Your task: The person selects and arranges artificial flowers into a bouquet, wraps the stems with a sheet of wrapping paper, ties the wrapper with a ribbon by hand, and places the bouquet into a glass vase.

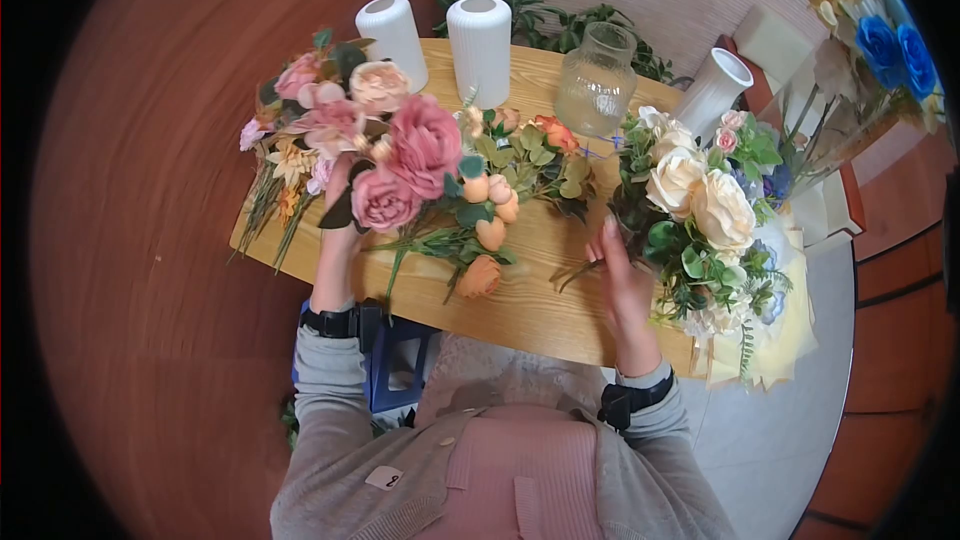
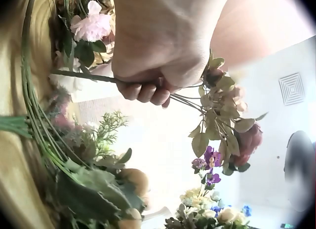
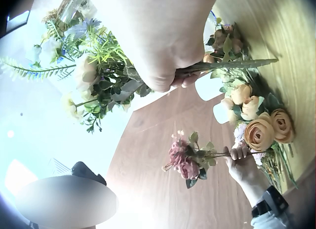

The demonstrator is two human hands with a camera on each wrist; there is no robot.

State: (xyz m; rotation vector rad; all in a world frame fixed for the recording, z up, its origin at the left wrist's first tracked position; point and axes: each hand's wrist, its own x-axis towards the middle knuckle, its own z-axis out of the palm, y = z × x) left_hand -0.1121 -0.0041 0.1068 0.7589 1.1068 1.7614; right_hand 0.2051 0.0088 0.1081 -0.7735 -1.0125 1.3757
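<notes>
My left hand (image 1: pixel 340 185) grips the thin stems of a bunch of dusty pink roses (image 1: pixel 425 145), raised over the table's left part. In the left wrist view the curled fingers of that hand (image 2: pixel 158 46) close round the stems, with the blooms (image 2: pixel 247 140) to the right. On the other side, my right hand (image 1: pixel 627 290) holds thick green stems (image 3: pixel 232 64) below a cream rose bunch (image 1: pixel 690 190); its fingers are partly hidden in the right wrist view. Orange flowers (image 1: pixel 480 276) lie on the wooden table (image 1: pixel 540 310) between the hands.
Two white ribbed vases (image 1: pixel 480 50) and a clear glass vase (image 1: pixel 597 80) stand at the back, a white vase (image 1: pixel 712 90) tilted at right. Small flowers (image 1: pixel 290 162) lie at the left edge. Yellow wrapping (image 1: pixel 790 345) is at the right edge; blue flowers (image 1: pixel 880 55) stand beyond.
</notes>
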